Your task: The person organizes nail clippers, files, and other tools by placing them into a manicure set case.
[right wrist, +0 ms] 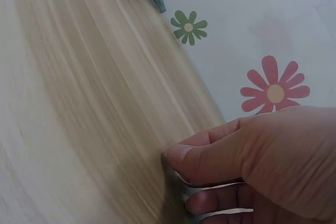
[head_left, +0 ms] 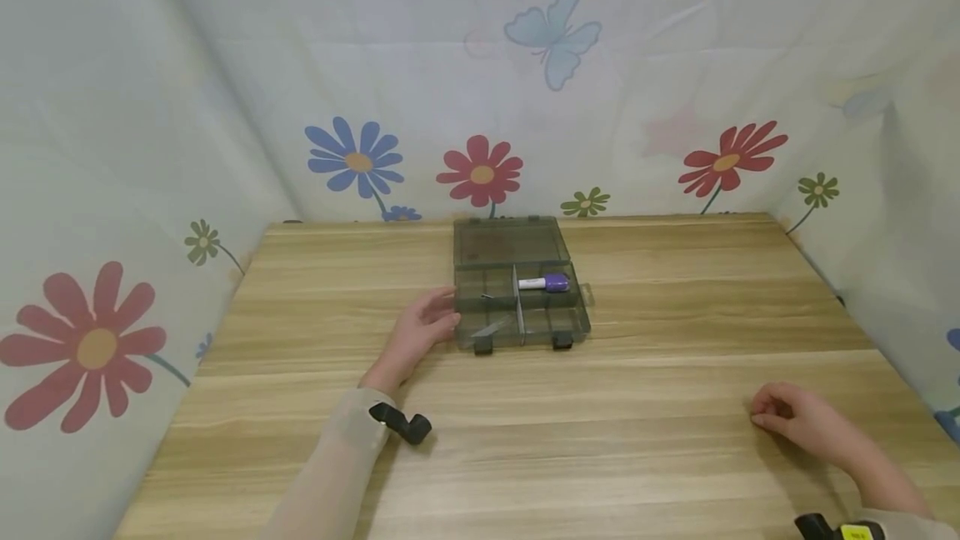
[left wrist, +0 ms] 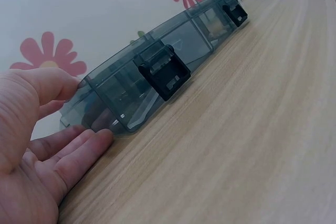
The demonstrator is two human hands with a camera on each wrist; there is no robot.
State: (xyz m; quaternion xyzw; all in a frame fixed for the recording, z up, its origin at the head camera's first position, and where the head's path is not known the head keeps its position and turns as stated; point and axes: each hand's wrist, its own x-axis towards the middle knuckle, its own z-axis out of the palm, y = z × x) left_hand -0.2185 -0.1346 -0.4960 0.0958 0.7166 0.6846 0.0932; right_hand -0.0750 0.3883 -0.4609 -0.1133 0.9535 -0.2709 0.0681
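A translucent dark grey compartment box [head_left: 551,321] lies on the table with its lid [head_left: 510,242] folded back. My left hand [head_left: 420,330] holds the box's left end. In the left wrist view, one bent digit meets the upper rim while other fingers [left wrist: 86,153] touch low on the wall. A small white stick-shaped item with a purple end [head_left: 555,282] lies in the back right compartment. My right hand [head_left: 806,423] is apart from the box, over the table's right side, fingers loosely curled. In the right wrist view its thumb and index fingertips meet, with nothing visible between them.
The box sits near the far edge of the wooden table [head_left: 615,440]. Two black latches [head_left: 562,341] hang on its front. A pale divider [head_left: 518,307] splits its inside. Behind and beside the table hangs a flowered cloth [head_left: 420,65].
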